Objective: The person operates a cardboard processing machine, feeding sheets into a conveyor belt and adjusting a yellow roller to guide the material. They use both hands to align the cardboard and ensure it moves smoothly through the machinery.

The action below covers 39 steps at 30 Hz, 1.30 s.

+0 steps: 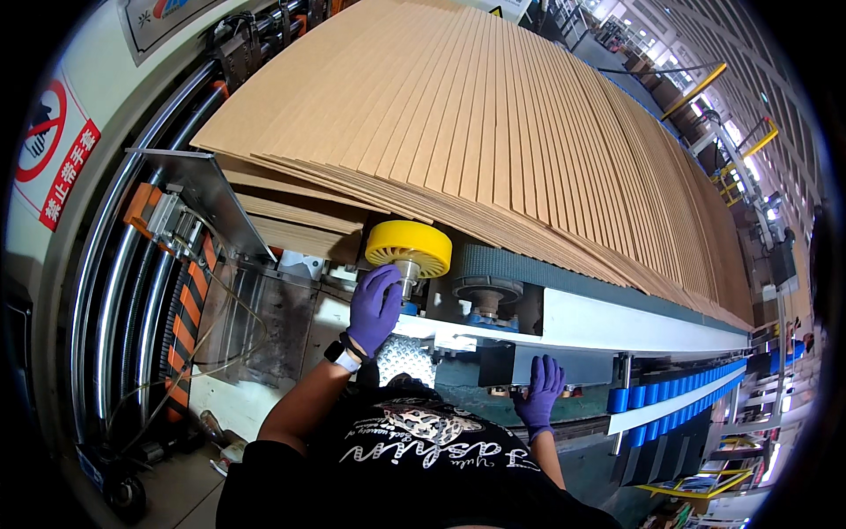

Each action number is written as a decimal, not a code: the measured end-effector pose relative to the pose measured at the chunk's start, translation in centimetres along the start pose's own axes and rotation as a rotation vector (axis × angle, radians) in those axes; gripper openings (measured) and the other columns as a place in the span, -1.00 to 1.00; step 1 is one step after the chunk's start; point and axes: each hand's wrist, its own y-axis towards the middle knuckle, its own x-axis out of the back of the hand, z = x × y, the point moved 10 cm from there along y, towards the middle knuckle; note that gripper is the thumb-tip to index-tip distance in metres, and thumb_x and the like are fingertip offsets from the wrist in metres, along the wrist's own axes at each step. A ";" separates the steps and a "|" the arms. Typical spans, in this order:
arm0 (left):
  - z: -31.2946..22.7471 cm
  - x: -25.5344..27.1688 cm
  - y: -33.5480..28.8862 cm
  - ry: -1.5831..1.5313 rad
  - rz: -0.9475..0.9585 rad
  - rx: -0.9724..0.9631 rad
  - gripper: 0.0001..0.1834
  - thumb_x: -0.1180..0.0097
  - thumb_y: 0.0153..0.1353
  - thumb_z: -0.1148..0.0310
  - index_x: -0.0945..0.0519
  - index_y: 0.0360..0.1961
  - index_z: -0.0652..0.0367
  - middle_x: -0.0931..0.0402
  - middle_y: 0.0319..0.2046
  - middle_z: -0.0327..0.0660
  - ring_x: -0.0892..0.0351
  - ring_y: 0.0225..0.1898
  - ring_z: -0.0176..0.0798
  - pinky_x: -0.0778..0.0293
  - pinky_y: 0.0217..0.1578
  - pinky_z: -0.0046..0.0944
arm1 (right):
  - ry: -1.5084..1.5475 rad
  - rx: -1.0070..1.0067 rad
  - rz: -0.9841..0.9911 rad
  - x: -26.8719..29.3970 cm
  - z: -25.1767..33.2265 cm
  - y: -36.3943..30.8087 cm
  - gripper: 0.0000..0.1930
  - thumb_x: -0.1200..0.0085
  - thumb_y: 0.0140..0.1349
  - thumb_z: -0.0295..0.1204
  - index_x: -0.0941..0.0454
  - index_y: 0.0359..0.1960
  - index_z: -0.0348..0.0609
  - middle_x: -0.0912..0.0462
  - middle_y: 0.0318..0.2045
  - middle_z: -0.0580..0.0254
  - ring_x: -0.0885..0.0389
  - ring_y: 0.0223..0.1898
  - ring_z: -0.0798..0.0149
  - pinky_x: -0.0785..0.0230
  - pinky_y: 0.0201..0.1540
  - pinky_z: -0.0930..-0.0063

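My left hand [375,307], in a purple glove, is by the metal shaft [409,275] under a yellow ribbed wheel [408,245]. Its fingers are stretched out, close to or touching the shaft; which one I cannot tell. My right hand [540,394], gloved in the same purple, lies with straight fingers against the front of a grey box [502,366] below the white rail. It holds nothing. Above both hands, overlapping brown cardboard sheets [458,115] fan out along a dark belt [564,276]. The yellow wheel sits at the near edge of the sheets.
At left stand an upright metal plate [211,189], shiny rollers [110,291] and an orange-and-black striped guard [189,326]. A white rail [634,322] runs to the right, with blue rollers [665,394] below it. A thin cable [260,339] loops near my left arm.
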 end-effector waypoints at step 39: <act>9.9 3.3 2.7 -0.470 -0.160 0.311 -0.60 0.00 0.46 0.36 -0.40 0.27 0.23 -0.41 0.24 -0.09 -0.42 0.26 -0.13 -0.37 0.28 -0.14 | 0.768 -0.277 -0.016 3.7 -3.3 0.6 -0.45 -0.24 0.22 -0.44 -0.44 0.27 -0.20 -0.52 0.22 0.04 -0.43 0.28 0.07 -0.22 0.36 0.18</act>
